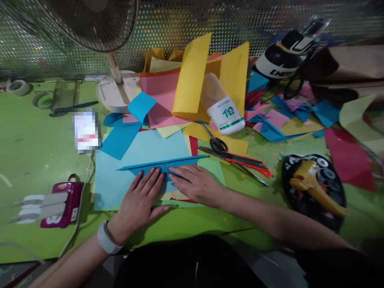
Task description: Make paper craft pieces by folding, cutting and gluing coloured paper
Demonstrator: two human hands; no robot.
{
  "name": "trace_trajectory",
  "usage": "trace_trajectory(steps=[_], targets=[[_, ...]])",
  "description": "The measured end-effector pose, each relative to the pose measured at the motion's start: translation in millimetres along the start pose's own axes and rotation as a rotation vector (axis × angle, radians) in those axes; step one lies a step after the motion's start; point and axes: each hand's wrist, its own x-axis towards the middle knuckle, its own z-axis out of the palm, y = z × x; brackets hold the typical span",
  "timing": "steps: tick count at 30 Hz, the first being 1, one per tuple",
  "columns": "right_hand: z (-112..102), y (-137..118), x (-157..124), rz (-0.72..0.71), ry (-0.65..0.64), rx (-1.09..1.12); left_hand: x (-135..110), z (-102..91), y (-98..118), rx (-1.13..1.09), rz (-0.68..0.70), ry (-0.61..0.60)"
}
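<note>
A folded blue paper (183,161), long and narrow with pointed ends, lies on a light blue sheet (111,176) on the green table. My left hand (141,200) rests flat on its middle, fingers stretched out and pressing down. My right hand (195,184) lies flat right beside it, fingertips on the same fold. Neither hand holds anything. A grey band sits on my left wrist.
Behind lie a heap of coloured sheets (192,80), a white bottle (223,108), scissors (217,142) and a ruler (234,159). A fan base (115,92) stands at the back left, a purple power strip (64,204) front left, a black tape dispenser (315,188) right.
</note>
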Motion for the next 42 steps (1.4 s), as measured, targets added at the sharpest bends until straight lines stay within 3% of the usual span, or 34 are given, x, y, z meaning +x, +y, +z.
trace_trajectory(steps=[42], targets=[[2.3,3.0,-1.3,-0.059,-0.021,-0.023,0.3,-0.4,9.0,0.084,-0.031,0.009]])
